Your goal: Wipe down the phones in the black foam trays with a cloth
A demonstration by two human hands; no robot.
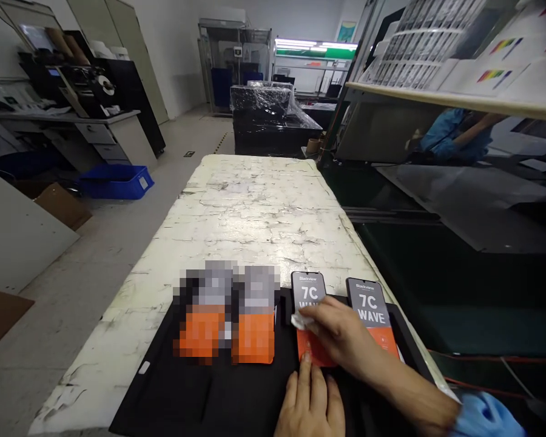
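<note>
A phone (308,290) with a grey and orange front printed "Blackview 7C WAVE" lies on a black mat (182,394). My right hand (346,334) pinches a crumpled white wipe (301,321) against the middle of its front and covers part of the print. At the phone's lower end, my left hand (310,397) rests with its fingers stretched out, one fingertip on the orange area. A second phone (368,301) of the same look lies to the right, partly behind my right wrist. Two blurred grey and orange items (202,331) lie to the left.
The mat lies on a long table (259,212) with a worn, cracked cream cover. A shelf (459,97) with stacked white trays overhangs the right side. A co-worker's blue sleeve (446,130) shows beneath it. On the floor at left stands a blue bin (118,182).
</note>
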